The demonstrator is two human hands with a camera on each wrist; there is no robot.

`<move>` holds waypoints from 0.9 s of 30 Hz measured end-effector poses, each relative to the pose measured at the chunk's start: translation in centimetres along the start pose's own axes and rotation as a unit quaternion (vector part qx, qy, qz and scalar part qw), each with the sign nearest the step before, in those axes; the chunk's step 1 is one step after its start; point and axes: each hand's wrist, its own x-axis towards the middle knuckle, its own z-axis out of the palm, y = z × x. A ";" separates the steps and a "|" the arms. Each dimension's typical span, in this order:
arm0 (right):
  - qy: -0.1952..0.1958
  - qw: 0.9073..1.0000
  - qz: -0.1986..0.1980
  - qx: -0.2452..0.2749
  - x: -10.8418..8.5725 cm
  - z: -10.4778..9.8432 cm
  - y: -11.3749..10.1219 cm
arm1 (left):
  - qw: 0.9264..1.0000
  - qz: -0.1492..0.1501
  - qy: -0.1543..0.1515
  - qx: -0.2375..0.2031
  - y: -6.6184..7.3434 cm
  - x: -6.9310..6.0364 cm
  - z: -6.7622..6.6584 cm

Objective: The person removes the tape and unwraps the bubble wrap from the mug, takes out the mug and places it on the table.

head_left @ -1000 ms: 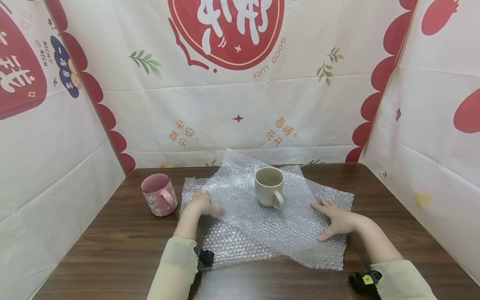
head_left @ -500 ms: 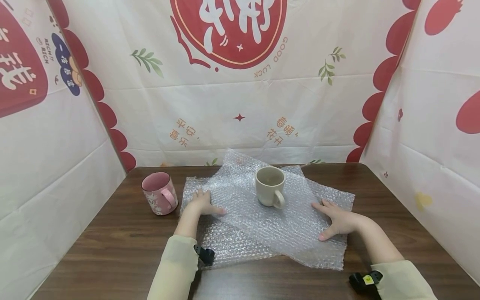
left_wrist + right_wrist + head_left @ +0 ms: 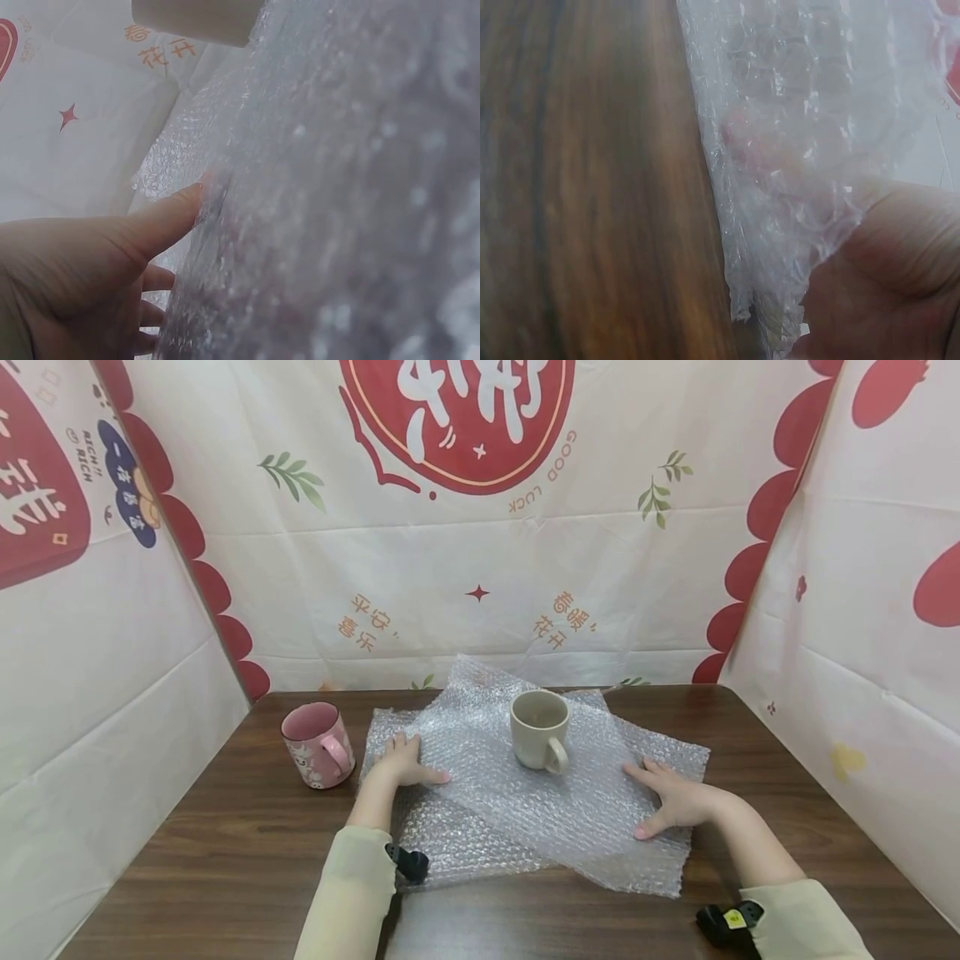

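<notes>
Two overlapping sheets of clear bubble wrap (image 3: 510, 818) lie spread on the table. Near their middle stands a beige mug (image 3: 537, 739), upright, its handle facing the front right. My left hand (image 3: 400, 768) rests on the left side of the wrap, fingers spread and thumb pointing toward the mug. In the left wrist view the thumb (image 3: 169, 221) touches the bubble wrap. On the right side, my right hand (image 3: 675, 800) lies on the wrap with its fingers spread. The right wrist view shows part of that hand behind the clear sheet. Neither hand touches the mug.
A pink mug (image 3: 318, 747) with a white pattern stands left of the wrap, close to my left hand. The dark wooden table (image 3: 225, 852) ends at the back against a printed white cloth (image 3: 420, 568), and more cloth hangs at both sides.
Over the last second the left thumb has shifted slightly, and the wrap's front edge has drawn back a little. The right hand and both mugs stay essentially in place.
</notes>
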 end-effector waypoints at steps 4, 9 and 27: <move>0.001 1.000 -0.001 -0.004 0.0 0.0 -0.1 | 1.000 0.004 0.004 -0.001 -0.2 0.3 0.1; -0.002 1.000 0.005 -0.007 -0.1 0.0 -0.3 | 1.000 0.008 0.004 -0.005 -0.4 0.4 0.1; 0.021 1.000 0.000 0.009 -0.1 -0.2 -0.9 | 0.999 0.031 0.029 -0.011 0.1 0.0 -0.5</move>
